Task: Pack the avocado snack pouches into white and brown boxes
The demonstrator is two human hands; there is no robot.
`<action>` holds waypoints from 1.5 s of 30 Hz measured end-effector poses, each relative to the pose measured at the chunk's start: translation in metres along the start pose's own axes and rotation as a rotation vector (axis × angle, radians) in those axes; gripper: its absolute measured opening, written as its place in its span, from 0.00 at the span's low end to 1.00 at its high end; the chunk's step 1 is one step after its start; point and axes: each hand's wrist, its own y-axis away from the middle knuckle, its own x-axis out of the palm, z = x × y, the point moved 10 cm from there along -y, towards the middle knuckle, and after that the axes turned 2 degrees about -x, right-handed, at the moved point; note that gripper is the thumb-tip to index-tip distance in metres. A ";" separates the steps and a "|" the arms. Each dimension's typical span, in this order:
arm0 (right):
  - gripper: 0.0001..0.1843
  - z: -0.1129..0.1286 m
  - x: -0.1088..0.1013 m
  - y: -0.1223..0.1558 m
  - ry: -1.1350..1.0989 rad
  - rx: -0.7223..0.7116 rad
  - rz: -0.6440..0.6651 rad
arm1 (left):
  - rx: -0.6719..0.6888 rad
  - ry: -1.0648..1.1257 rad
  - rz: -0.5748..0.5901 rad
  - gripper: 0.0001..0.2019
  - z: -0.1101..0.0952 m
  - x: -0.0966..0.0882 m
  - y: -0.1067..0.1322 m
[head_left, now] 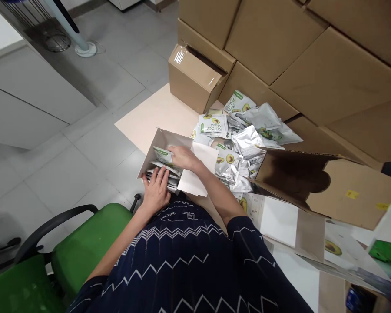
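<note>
An open white box [198,184] sits in front of my body, with a row of sachets [172,173] standing in its near part. My right hand [183,157] is inside the box, its fingers closed on the edge of a white-and-green sachet [162,154]. My left hand [157,191] reaches over the box's near left side, fingers stretched out and resting on the packed sachets. Right of the box lies a loose heap of avocado-printed and silver sachets [247,139]. My right fingertips are partly hidden.
Stacked cardboard boxes [276,48] rise behind the heap, with a smaller carton [192,78] before them. At right lie an open cardboard box [352,187] and more white boxes [278,221]. A green chair [84,248] stands at my left. A cabinet [26,95] is at far left.
</note>
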 end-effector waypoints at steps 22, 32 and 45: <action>0.16 0.013 0.023 0.020 -0.116 -0.177 0.101 | 0.032 -0.116 0.077 0.48 -0.005 -0.010 -0.018; 0.25 -0.202 -0.015 0.112 -0.215 0.543 -0.723 | 0.053 -0.167 0.111 0.46 -0.008 -0.011 -0.017; 0.30 -0.209 0.072 0.095 0.274 0.639 -0.205 | 0.048 -0.171 0.134 0.46 -0.006 -0.009 -0.016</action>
